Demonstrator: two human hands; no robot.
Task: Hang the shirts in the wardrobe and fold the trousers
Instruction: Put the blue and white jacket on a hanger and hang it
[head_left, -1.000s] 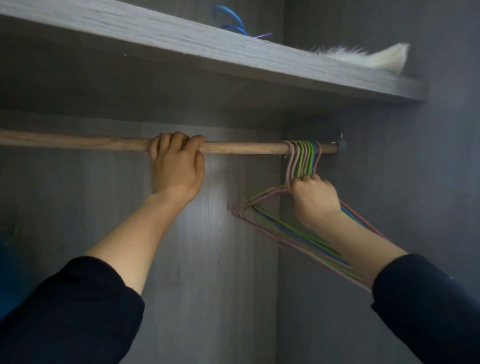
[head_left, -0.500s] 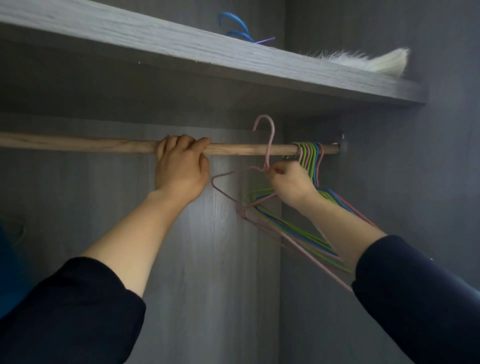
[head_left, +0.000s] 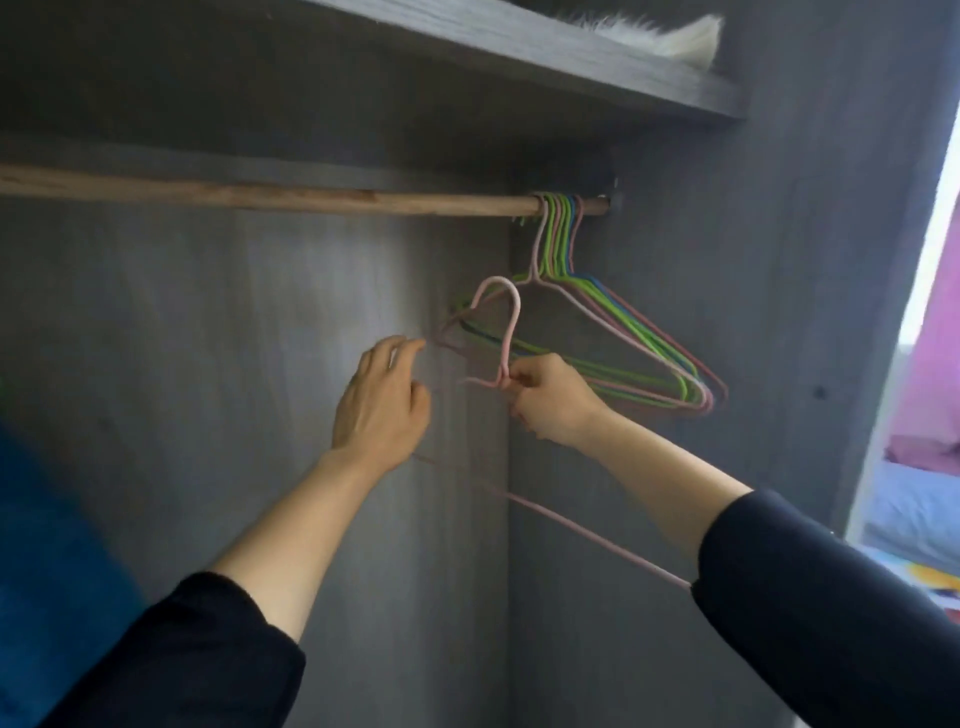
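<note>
The right hand (head_left: 553, 402) pinches the pink hanger (head_left: 516, 317) at its twisted neck, thumb and curled fingers closed on the wire just where the hook meets the shoulders. The hook stands upright above the knuckles, below the rail (head_left: 260, 193) and clear of it. The hanger's long bottom bar slants down under the right forearm to the dark sleeve. The left hand (head_left: 382, 410) hovers just beside it, fingers loosely spread and holding nothing (whether a fingertip brushes the wire is too blurred to tell).

The hanger is thin coated wire, matte and pale pink, with a rounded hook. The rail is a bare wooden pole with rough brown grain. At its right end hangs a bunch of hangers (head_left: 558, 239) in green, pink and blue wire, tight together. The wardrobe (head_left: 208, 364) is grey wood-grain board, and on its shelf (head_left: 519, 47) lies a white furry thing (head_left: 675, 39).
</note>
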